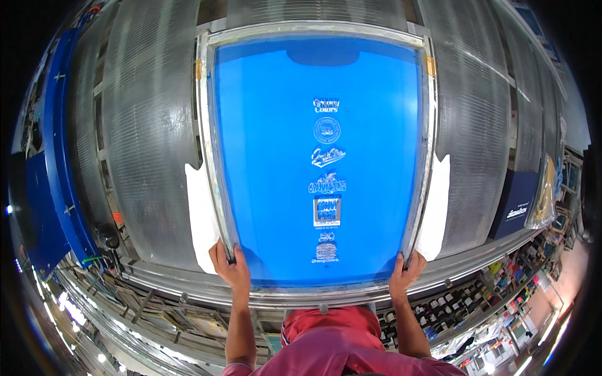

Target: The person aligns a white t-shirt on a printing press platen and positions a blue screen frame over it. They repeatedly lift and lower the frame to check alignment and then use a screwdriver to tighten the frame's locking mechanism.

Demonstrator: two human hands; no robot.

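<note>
A large screen-printing frame point(210, 128) lies flat before me, its mesh point(269, 156) bright blue with a column of several small lettered and pictured designs point(327, 130) down the middle. At the frame's near left corner, my left hand point(233, 268) is closed around the side rail, thumb on the inner edge. My right hand point(407, 272) grips the opposite rail the same way. White fabric point(199, 210) sticks out from under the frame on both sides, next to my hands. A darker neckline-like shape point(323, 56) shows through the mesh at the far end.
Grey ribbed panels point(147, 125) surround the frame. A blue metal beam point(59, 131) runs along the left, near a round black part point(108, 236). On the right sit a dark blue box point(515, 200) and a clear plastic bag point(544, 194). Several small containers point(448, 307) fill shelving below the near edge.
</note>
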